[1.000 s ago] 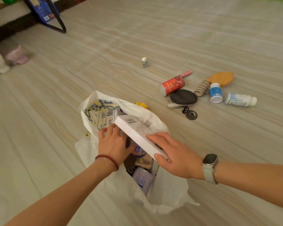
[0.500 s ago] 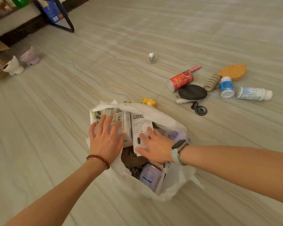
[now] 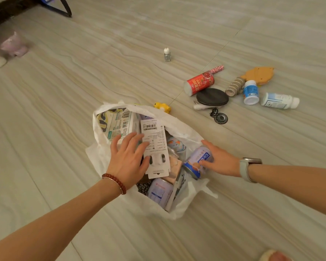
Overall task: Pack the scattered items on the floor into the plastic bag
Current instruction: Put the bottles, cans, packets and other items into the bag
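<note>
Bag (image 3: pixel 184 132) contents under hands: left (image 3: pixel 127 159) flat, right (image 3: pixel 219 160) gripping can (image 3: pixel 198 161).

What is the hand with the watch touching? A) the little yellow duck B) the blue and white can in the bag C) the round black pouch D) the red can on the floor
B: the right hand with the watch holds the blue and white can at the edge of the plastic bag.

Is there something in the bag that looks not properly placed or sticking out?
Yes. The white flat box stands on end and sticks up out of the plastic bag, above the other items; the left hand rests against it.
</note>
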Available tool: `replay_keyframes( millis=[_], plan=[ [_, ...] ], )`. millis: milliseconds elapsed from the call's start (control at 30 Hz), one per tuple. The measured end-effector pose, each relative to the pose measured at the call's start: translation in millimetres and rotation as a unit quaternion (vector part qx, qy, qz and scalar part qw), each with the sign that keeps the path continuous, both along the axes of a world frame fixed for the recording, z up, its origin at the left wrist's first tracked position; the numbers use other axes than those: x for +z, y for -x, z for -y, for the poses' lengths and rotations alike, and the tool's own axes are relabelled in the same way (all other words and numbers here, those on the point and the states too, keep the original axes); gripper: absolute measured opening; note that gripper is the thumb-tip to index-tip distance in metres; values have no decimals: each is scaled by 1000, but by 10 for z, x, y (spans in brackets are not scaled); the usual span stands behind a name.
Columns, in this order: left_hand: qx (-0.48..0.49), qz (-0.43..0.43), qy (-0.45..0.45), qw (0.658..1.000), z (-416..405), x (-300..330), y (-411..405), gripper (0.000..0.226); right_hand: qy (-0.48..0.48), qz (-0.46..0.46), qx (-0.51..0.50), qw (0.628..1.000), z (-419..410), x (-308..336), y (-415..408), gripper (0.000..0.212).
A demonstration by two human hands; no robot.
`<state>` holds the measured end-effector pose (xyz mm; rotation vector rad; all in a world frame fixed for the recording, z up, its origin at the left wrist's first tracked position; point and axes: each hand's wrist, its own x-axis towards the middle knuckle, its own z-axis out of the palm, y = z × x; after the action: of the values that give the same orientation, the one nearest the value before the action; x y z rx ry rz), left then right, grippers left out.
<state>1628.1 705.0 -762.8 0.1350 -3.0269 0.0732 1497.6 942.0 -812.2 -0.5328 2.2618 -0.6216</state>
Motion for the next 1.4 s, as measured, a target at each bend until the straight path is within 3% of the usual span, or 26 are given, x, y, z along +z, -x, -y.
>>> replay_keyframes(
  millis=[100,200,267,333,467,533,633,800,900,1000,1133,1267,1400],
  plan=[
    [-65,41,-80,994,-331,-49,-127,37,-7,15,-114,993,130,-32,-79,54],
    [-62,127,-197,970,-728,-88,-265,54,-23,24,-129,991,171,-39,-175,27],
    [-69,176,-184,965,-925,-190,-322,70,23,30,-127,991,154,-35,-262,21],
    [-80,184,-137,970,-1038,-293,-337,68,80,20,-110,991,148,-10,-338,13],
    [-82,150,-138,975,-1059,-481,-276,24,160,65,-11,985,175,65,-377,13],
    [-100,136,-126,978,-1042,-500,-259,14,178,60,14,982,168,38,-374,13],
    [-124,107,-145,976,-974,-437,-273,14,176,-32,20,984,187,-7,-334,13],
    [-66,81,-147,984,-611,-315,-300,40,45,-173,91,980,186,-67,-31,28],
    [-4,64,-141,988,-362,-220,-263,29,50,-287,206,934,18,18,13,42],
    [48,41,-169,984,-257,-85,-217,8,27,-413,371,831,-140,-14,92,35],
    [158,16,-291,943,-249,-65,-161,21,116,-470,350,802,32,120,121,4],
    [236,-113,-350,899,-44,184,-44,21,244,-438,282,818,328,480,-52,23],
    [209,-218,-329,895,210,580,73,22,330,-421,228,813,613,784,-160,15]
  ],
)
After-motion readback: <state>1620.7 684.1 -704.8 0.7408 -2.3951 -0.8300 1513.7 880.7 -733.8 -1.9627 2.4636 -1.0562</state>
